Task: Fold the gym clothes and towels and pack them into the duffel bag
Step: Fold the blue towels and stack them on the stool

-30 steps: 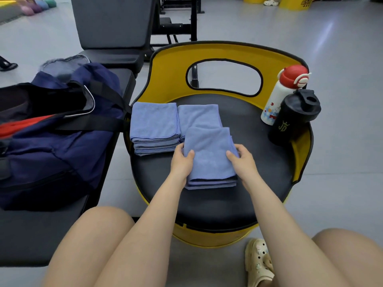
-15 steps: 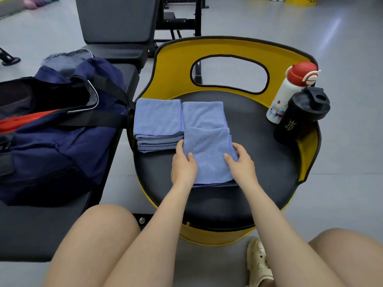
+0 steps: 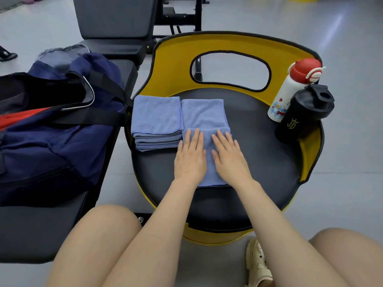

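A blue towel (image 3: pixel 204 114) lies folded on the black round seat (image 3: pixel 259 158) of a yellow stool. Its near half is doubled over. My left hand (image 3: pixel 190 158) and my right hand (image 3: pixel 229 160) both rest flat on that near fold, palms down, fingers spread and pointing away from me. A stack of folded blue towels (image 3: pixel 156 121) sits just left of it, touching its edge. The navy duffel bag (image 3: pixel 56 129) lies open on a black bench at the left, with something red (image 3: pixel 18 119) showing inside.
A white bottle with a red cap (image 3: pixel 290 90) and a black shaker bottle (image 3: pixel 302 114) stand at the seat's right edge. The stool's yellow backrest (image 3: pixel 174 69) rises behind the towels. A black gym bench (image 3: pixel 116 21) stands beyond the bag. My bare knees fill the foreground.
My hands let go of the towel's side edges and now lie flat on top of its near fold. The folded part lies flatter than before.
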Tool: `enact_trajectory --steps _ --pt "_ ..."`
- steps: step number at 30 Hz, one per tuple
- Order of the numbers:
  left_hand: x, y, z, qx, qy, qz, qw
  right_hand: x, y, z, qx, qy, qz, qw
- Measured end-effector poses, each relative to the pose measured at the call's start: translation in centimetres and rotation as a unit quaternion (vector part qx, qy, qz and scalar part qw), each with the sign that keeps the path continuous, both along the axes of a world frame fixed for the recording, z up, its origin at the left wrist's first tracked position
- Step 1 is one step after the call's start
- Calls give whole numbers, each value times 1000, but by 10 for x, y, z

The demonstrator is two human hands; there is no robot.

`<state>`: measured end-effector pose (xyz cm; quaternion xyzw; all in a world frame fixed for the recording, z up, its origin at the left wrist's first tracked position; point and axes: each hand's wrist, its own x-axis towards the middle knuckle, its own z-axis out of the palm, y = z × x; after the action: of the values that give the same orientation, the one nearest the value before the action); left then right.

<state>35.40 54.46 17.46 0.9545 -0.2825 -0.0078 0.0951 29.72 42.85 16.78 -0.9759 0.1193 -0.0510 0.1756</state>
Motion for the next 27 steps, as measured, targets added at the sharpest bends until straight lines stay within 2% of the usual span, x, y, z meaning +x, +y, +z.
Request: enact_trajectory --steps 3,9,13,18,23,27 --pt "1 4 -7 32 21 -5 999 -2 1 -11 19 63 -19 998" --pt "2 4 -11 11 61 3 998 -2 2 -14 38 71 -30 996" --pt "0 5 -7 6 80 4 997 -3 2 -12 13 83 -35 996" --pt "-7 17 -2 1 65 -15 998 -10 -1 -1 -3 104 -33 994" --pt "-9 41 11 17 64 -11 998 -23 5 8 -8 88 -32 996" --pt "-14 63 30 14 15 -14 1000 -33 15 21 5 71 -20 997"
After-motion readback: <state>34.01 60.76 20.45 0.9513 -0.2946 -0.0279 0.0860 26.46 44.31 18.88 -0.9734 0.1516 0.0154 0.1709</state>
